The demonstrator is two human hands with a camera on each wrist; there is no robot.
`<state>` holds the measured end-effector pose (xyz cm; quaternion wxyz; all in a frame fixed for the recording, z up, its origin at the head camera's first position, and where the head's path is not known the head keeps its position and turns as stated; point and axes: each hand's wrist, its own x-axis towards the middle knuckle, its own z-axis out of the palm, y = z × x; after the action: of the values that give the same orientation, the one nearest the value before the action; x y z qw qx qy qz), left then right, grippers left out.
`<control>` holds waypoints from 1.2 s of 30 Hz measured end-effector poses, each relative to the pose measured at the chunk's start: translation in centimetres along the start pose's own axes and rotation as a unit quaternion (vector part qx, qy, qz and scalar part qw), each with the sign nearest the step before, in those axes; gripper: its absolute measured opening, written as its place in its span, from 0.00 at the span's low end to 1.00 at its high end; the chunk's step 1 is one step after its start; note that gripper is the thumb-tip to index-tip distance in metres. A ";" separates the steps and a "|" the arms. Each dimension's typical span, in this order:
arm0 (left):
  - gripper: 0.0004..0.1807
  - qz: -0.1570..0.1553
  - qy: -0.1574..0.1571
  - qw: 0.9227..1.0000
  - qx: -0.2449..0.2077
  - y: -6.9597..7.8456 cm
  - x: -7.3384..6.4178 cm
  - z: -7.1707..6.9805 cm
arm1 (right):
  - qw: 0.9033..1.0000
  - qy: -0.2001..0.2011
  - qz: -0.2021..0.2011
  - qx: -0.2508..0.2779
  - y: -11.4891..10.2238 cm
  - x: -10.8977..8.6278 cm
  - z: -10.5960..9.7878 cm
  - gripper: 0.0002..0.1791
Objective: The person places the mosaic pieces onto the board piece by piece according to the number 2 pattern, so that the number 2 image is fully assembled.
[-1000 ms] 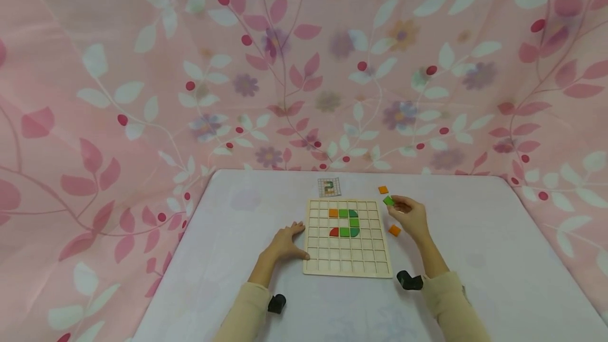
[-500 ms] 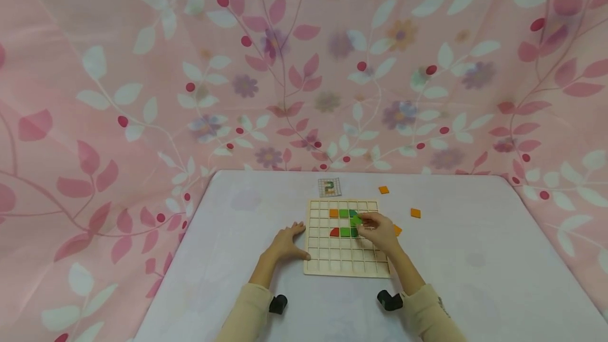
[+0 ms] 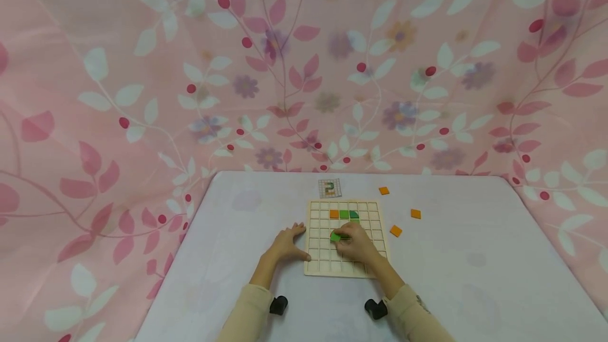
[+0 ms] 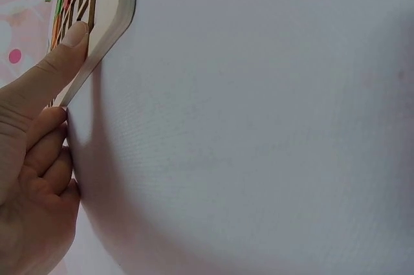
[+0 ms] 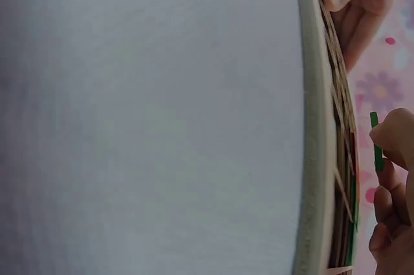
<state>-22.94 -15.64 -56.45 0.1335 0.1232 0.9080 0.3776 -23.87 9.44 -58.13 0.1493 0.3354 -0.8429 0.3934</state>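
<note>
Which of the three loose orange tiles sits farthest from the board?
The rightmost tile: a wide gap separates it from the board, while the back tile and front tile lie close to its edges.

My right hand [image 3: 357, 244] holds one green tile [image 3: 335, 237]; to its right, three loose orange tiles [image 3: 396, 231]; beyond it, one card [image 3: 330, 188]; beneath it, one grid board [image 3: 319, 266].

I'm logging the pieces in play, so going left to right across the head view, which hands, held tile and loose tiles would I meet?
Left hand → green tile → right hand → farthest orange tile → nearest orange tile → rightmost orange tile.
</note>
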 end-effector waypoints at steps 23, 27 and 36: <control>0.49 -0.010 -0.001 1.000 0.025 0.5 -0.1 0.1 | 0.998 0.011 -0.002 -0.061 -0.3 -0.5 1.2 0.12; 0.49 -0.007 -0.003 1.000 0.028 0.5 -0.1 0.1 | 0.997 0.015 0.010 -0.076 -0.8 -0.7 1.1 0.12; 0.49 -0.011 -0.005 1.000 0.024 0.6 -0.2 0.0 | 0.996 0.023 0.019 -0.088 -1.4 -1.4 1.1 0.10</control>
<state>-22.65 -15.25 -55.98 0.1395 0.1181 0.9173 0.3538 -21.88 8.62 -58.78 0.1899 0.2960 -0.8769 0.3275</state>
